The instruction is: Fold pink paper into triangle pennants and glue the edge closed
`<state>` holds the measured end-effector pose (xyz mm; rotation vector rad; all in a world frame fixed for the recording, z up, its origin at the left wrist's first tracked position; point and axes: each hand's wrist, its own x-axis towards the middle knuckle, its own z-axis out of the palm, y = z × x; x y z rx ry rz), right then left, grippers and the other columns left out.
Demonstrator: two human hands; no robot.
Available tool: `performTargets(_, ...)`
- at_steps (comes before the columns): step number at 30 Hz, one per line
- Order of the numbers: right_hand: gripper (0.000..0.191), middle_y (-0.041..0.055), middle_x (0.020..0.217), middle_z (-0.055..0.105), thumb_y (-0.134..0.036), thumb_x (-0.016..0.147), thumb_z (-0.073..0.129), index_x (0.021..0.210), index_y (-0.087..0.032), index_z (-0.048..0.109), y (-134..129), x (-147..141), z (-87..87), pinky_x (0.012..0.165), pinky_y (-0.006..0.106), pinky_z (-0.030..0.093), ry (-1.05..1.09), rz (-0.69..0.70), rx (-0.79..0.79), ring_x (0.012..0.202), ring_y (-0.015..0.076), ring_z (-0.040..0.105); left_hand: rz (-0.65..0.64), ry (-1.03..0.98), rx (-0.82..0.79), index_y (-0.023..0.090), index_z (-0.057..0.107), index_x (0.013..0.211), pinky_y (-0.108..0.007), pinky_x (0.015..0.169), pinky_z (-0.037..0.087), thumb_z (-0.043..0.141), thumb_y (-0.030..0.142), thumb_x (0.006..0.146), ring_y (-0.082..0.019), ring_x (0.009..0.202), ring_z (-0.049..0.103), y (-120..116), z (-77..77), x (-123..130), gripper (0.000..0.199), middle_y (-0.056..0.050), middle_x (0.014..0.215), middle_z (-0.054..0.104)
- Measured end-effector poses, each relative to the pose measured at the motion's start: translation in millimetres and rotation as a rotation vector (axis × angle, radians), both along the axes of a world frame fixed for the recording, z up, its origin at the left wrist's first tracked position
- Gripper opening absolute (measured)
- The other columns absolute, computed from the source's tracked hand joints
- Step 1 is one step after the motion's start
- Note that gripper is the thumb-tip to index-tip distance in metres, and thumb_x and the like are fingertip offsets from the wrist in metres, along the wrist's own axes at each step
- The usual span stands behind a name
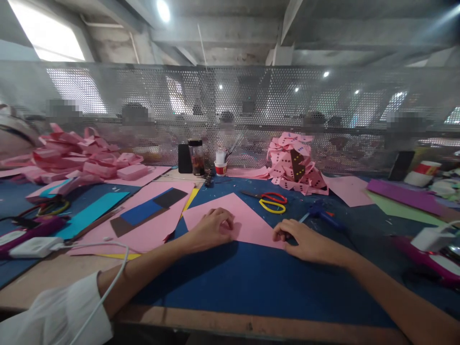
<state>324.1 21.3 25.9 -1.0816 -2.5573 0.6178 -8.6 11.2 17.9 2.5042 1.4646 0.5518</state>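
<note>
A sheet of pink paper lies turned at an angle on the blue mat. My left hand rests over its left part, fingers bent and the thumb apart from them. At the sheet's right corner, my right hand has its fingers and thumb curled in around the edge; a dark patch between them cannot be made out. Just beyond the sheet lie scissors with red and yellow handles. Past my right hand sits a blue glue gun.
On the left, dark and blue strips lie on pink sheets, near a pile of pink paper loops. A dotted pink paper stack, a jar and a cup stand before the perforated screen. A white cable crosses my left forearm.
</note>
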Motion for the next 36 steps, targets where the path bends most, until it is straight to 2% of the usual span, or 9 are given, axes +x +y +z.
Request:
performTargets(9,0.038,0.0041,0.103,0.066,-0.003,0.076,0.055,0.105,-0.023,0.067,-4,-2,7.5,0.086,0.034,0.045,-0.038,-0.013,-0.015,0.098,0.0211,0.061,-0.089,0.007,0.001,0.019,0.062,0.131,-0.049,0.098,0.057,0.065,0.039,0.100,-0.026,0.117,0.065,4,1.0,-12,0.037,-0.011,0.136,0.062)
performTargets(17,0.036,0.0049,0.105,0.067,-0.003,0.076,0.056,0.105,-0.022,0.067,-6,-4,12.6,0.089,0.035,0.045,-0.059,-0.024,-0.013,0.100,0.0223,0.061,-0.092,-0.030,-0.034,0.019,0.062,0.131,-0.051,0.101,0.055,0.065,0.039,0.100,-0.027,0.119,0.063,4,0.5,-18,0.038,-0.011,0.138,0.061)
performTargets(20,0.035,0.0050,0.105,0.067,-0.004,0.077,0.057,0.104,-0.022,0.067,-6,-4,13.0,0.089,0.035,0.046,-0.063,-0.026,-0.020,0.100,0.0226,0.061,-0.095,-0.052,-0.072,0.018,0.063,0.128,-0.054,0.106,0.051,0.067,0.039,0.098,-0.029,0.126,0.060,5,0.3,-19,0.036,-0.011,0.140,0.060)
performTargets(23,0.036,0.0047,0.105,0.068,-0.004,0.076,0.057,0.105,-0.023,0.067,-6,-4,13.7,0.089,0.035,0.045,-0.057,-0.029,-0.021,0.100,0.0224,0.061,-0.091,-0.075,-0.122,0.021,0.067,0.118,-0.054,0.114,0.045,0.070,0.026,0.090,-0.030,0.135,0.053,7,0.7,-21,0.028,-0.009,0.143,0.059)
performTargets(26,0.036,0.0046,0.106,0.068,-0.004,0.077,0.058,0.105,-0.023,0.067,-6,-3,14.0,0.089,0.035,0.045,-0.060,-0.026,-0.025,0.100,0.0222,0.061,-0.080,-0.094,-0.166,0.025,0.067,0.112,-0.049,0.118,0.042,0.064,0.014,0.076,-0.030,0.140,0.050,9,2.4,-23,0.037,-0.006,0.144,0.060)
performTargets(30,0.036,0.0048,0.106,0.069,-0.004,0.077,0.058,0.106,-0.023,0.068,-6,-3,13.7,0.088,0.034,0.045,-0.061,-0.024,-0.032,0.099,0.0218,0.061,-0.078,-0.108,-0.216,0.025,0.065,0.112,-0.047,0.116,0.044,0.059,0.013,0.069,-0.029,0.137,0.055,9,7.1,-25,0.045,-0.006,0.145,0.060)
performTargets(36,0.036,0.0051,0.106,0.070,-0.002,0.077,0.057,0.106,-0.022,0.068,-7,-5,17.3,0.088,0.034,0.045,-0.077,-0.025,-0.027,0.100,0.0219,0.061,-0.080,-0.141,-0.248,0.024,0.065,0.113,-0.047,0.114,0.046,0.059,0.017,0.069,-0.029,0.133,0.058,9,8.4,-32,0.044,-0.007,0.144,0.060)
